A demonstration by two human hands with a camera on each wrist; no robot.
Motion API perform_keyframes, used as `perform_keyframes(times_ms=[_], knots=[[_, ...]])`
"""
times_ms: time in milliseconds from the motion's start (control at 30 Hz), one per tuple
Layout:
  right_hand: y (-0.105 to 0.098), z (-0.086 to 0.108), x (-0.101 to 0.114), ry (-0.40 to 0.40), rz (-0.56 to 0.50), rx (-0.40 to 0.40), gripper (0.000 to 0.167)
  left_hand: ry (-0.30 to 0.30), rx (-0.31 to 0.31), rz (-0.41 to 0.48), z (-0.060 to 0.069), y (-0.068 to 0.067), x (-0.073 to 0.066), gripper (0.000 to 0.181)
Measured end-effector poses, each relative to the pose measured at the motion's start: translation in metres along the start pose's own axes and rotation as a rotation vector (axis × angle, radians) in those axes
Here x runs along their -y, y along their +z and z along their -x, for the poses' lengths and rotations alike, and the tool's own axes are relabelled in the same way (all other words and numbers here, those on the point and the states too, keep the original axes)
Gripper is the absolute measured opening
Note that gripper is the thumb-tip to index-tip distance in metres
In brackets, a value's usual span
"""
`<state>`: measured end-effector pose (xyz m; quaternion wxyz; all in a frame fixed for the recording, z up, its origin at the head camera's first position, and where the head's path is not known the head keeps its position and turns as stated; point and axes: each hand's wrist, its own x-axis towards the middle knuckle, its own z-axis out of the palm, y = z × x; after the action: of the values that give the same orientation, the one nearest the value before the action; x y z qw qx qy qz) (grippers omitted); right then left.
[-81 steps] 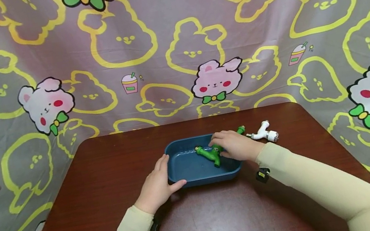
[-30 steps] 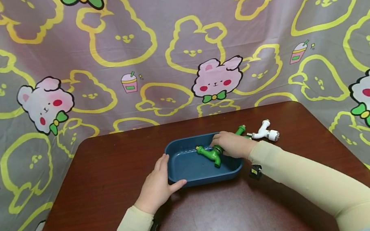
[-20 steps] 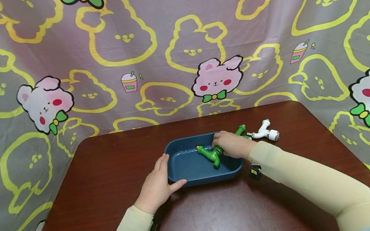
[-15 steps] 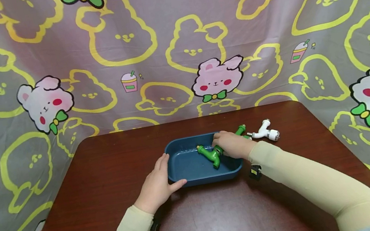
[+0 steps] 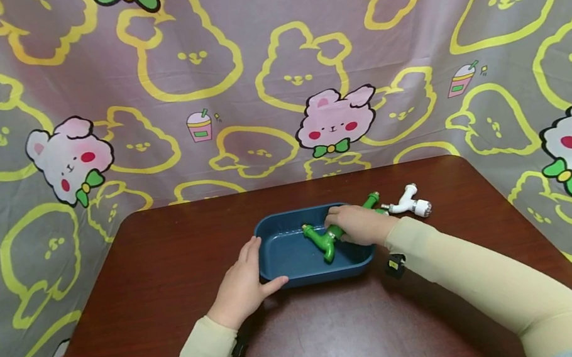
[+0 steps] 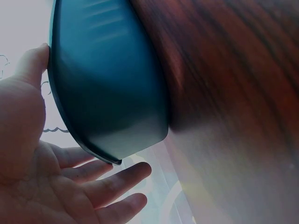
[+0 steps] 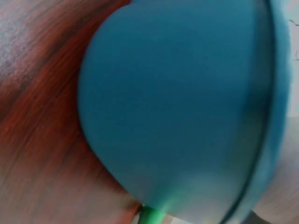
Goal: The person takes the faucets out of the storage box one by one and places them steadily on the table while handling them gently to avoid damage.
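Observation:
A green tap [image 5: 320, 241] lies tilted inside the blue tray [image 5: 292, 280]. My right hand [image 5: 357, 223] reaches over the tray's right end and grips the tap's handle end; the fingertips are hidden behind the hand. At the tray's left end, my left hand [image 5: 241, 285] rests with fairly straight fingers along the side and the thumb at the near rim. In the left wrist view the thumb and fingertips touch the tray's rim [image 6: 63, 116], the fingers loosely spread. The right wrist view shows mostly the tray's outer wall [image 7: 177, 102].
Behind my right hand a second green tap [image 5: 373, 199] lies on the brown table [image 5: 179, 255], partly hidden. A white tap [image 5: 410, 204] lies to its right. A patterned cloth [image 5: 241, 52] stands around the table's back and sides.
The green tap in the tray has turned a little in my right hand, its spout swinging left. Earlier the right hand shifted slightly left. The left hand and tray stay put.

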<state>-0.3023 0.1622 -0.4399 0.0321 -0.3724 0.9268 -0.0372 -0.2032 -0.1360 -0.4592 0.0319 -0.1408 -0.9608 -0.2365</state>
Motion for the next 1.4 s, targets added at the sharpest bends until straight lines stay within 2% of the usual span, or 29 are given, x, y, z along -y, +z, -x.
perform_keyframes(times_ms=[567, 1000, 1200, 1400], knots=[[-0.017, 0.009, 0.007, -0.031, -0.159, -0.006, 0.044, -0.002, -0.004, 0.003, 0.0, 0.001, 0.0, 0.105], [-0.017, 0.011, 0.009, -0.077, -0.162, -0.027, 0.04, 0.007, -0.018, -0.002, 0.0, 0.002, 0.001, 0.105], [-0.024, 0.016, 0.01, -0.071, -0.166, -0.063, 0.042, 0.007, -0.019, -0.004, 0.0, 0.002, 0.0, 0.106], [-0.028, 0.024, 0.006, -0.077, -0.197, -0.146, 0.043, 0.007, -0.015, 0.004, 0.0, 0.001, 0.0, 0.106]])
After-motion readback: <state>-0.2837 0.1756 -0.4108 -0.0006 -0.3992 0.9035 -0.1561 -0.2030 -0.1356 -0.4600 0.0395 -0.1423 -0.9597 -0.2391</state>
